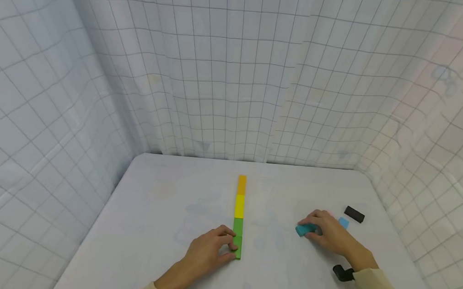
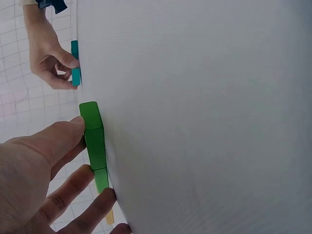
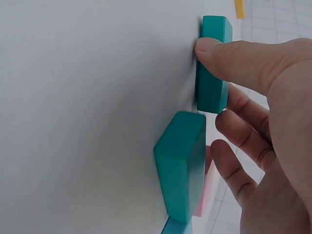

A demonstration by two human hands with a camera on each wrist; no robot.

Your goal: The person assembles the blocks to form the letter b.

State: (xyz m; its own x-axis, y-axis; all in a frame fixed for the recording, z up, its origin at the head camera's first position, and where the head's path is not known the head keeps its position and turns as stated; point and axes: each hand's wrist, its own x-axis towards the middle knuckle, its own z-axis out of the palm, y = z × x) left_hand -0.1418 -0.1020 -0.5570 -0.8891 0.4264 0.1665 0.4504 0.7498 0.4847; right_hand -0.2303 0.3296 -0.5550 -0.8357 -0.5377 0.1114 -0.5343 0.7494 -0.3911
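Observation:
A straight row runs away from me on the white table: a near green block (image 1: 236, 248), a second green block (image 1: 238, 227), a yellow block (image 1: 239, 206) and an orange block (image 1: 241, 185) at the far end. My left hand (image 1: 209, 249) has its thumb and a finger about the near green block, the other fingers spread along the row. To the right, my right hand (image 1: 330, 232) pinches a teal block (image 3: 212, 68) between thumb and fingers, close over the table. Just behind it lies another teal block (image 3: 180, 163), mostly hidden by the hand in the head view.
Beyond the right hand lie a black block (image 1: 354, 214), a light blue block (image 1: 343, 223) and a partly hidden pink block (image 1: 329, 213). White gridded cloth walls (image 1: 238, 71) rise behind the table (image 1: 159, 211) and on both sides.

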